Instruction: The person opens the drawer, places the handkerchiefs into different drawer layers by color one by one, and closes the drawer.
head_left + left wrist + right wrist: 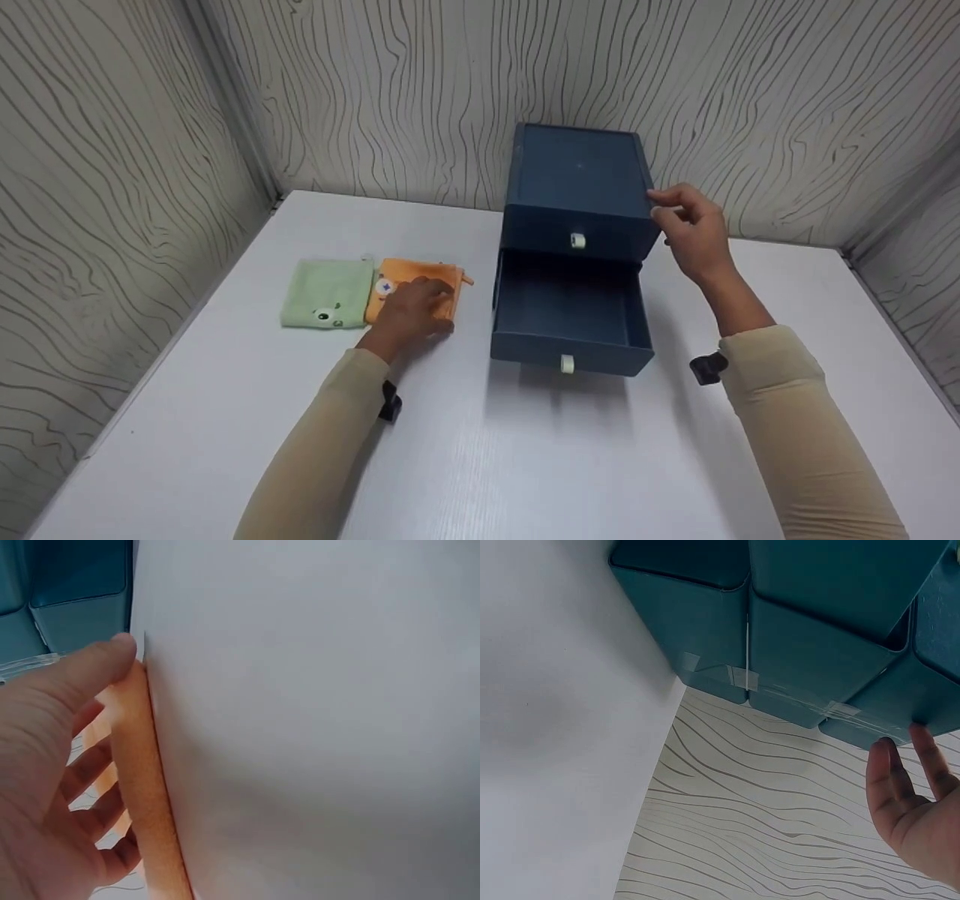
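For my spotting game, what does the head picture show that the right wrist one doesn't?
Of those two, only the head view shows the green fabric square, the orange fabric square and the left hand.
Only the right wrist view shows clear tape on the drawer unit.
Both show the drawer unit, right hand, white table and patterned wall.

The left sleeve (315, 450) at seven o'clock and right sleeve (810, 431) at four are beige, each beside a small black device (709, 368).
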Available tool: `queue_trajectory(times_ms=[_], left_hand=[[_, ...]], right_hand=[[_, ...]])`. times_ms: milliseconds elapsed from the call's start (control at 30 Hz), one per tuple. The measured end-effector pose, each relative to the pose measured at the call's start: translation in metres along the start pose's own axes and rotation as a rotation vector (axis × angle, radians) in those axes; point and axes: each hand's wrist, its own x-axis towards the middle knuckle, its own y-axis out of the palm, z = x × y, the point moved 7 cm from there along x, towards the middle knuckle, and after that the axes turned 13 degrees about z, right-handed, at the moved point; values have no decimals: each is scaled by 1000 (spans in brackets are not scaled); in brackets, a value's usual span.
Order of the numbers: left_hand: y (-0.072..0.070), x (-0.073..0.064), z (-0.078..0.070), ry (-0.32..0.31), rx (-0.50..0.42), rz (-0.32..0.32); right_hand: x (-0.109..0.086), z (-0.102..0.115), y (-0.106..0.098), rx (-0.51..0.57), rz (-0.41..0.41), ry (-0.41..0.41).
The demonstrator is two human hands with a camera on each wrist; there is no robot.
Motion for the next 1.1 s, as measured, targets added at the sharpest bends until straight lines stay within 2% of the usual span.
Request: queue_trajectory(times_ms=[167,267,467,800,1100], left_hand=[[-3,0,-2,8,-53,-35],[-4,-2,-2,25,-81,-41],[-5,-2,0,23,-95,-11],[-6,0,5,23,-117,-17],[-7,-1,5,3,-87,-9]], right_hand=[[7,-22,-1,-13,-9,4],[9,-27,-1,-2,-15,-6],[8,-26,0,-4,-12,-24],[8,-25,-1,-10,-12,-22],[8,-26,-1,-12,-5,-24]])
